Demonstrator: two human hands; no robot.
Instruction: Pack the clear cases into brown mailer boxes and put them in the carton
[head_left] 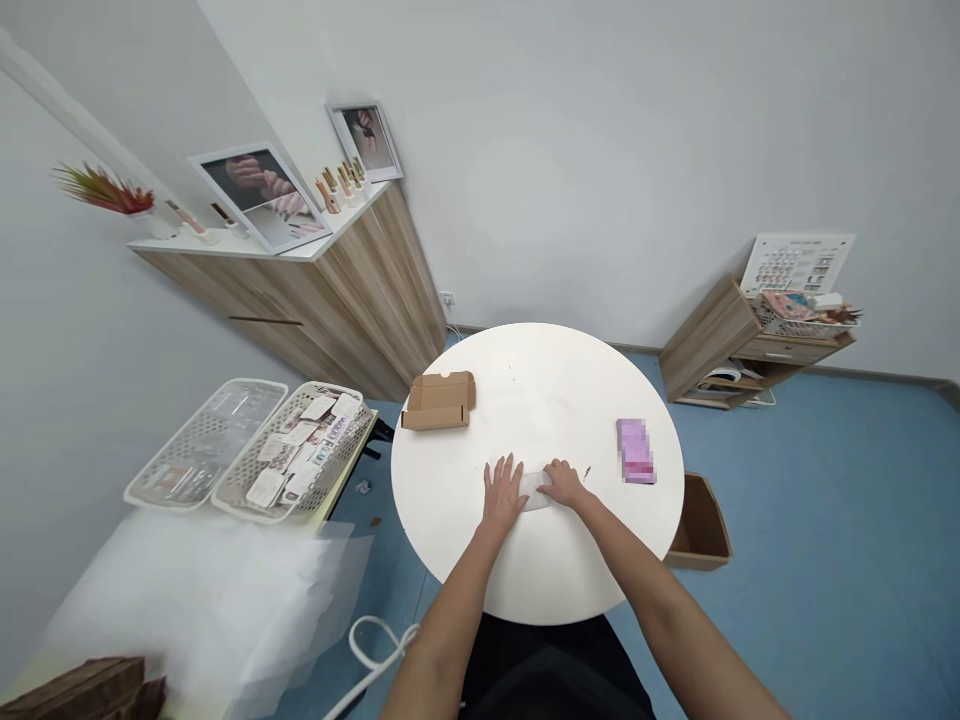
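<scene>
Between my hands on the round white table [540,560] lies a small whitish, see-through flat piece [535,491], perhaps a bag or wrap; its exact kind does not show. My left hand [503,496] rests flat with fingers spread, touching or very near the piece's left edge. The curled fingers of my right hand [562,484] close on its right end. An unfolded brown cardboard box [439,400] stands at the table's back left. To the right lies a purple box [635,450], blurred into pixels.
An open brown carton [699,525] is on the floor by the table's right edge. Left, a side table holds two white baskets [225,490] and a stack of thin white sheets [187,590]. A wooden cabinet [382,290] stands behind; a smaller one [709,335] is at right.
</scene>
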